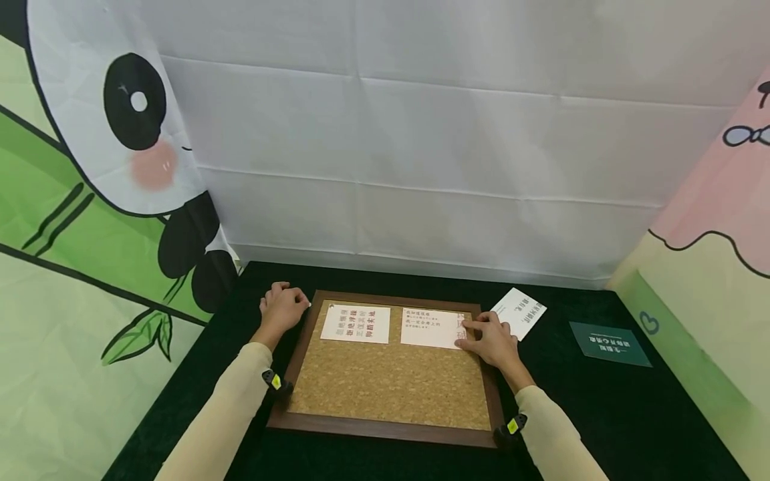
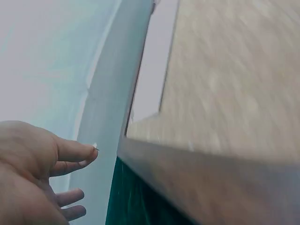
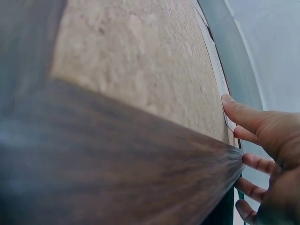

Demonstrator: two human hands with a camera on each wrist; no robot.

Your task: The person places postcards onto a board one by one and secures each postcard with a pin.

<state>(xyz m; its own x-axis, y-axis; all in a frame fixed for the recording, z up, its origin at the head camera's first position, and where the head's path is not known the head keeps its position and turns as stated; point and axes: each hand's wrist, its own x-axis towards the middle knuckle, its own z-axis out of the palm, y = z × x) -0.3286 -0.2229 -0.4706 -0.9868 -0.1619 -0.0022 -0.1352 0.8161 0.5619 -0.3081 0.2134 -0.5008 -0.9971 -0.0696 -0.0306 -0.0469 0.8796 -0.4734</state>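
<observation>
A cork board (image 1: 391,381) in a brown wooden frame lies on the dark table. On its upper left is a white card (image 1: 355,324) with printed characters, a small pin at its top left corner. Beside it lies a second white card (image 1: 430,327), whose right end is partly covered by my right hand (image 1: 490,341). The thumb (image 3: 234,105) and index finger of that hand touch this card, while other fingers reach the frame's edge. Just off the frame's left side, my left hand (image 1: 283,310) pinches a small white-headed pushpin (image 2: 95,146) between thumb and finger.
To the right of the board lies another white card (image 1: 519,312), partly behind my right hand. A green card (image 1: 609,344) with white print rests farther right on the table. White cloth (image 1: 421,167) hangs along the table's back edge, with printed cloths at both sides.
</observation>
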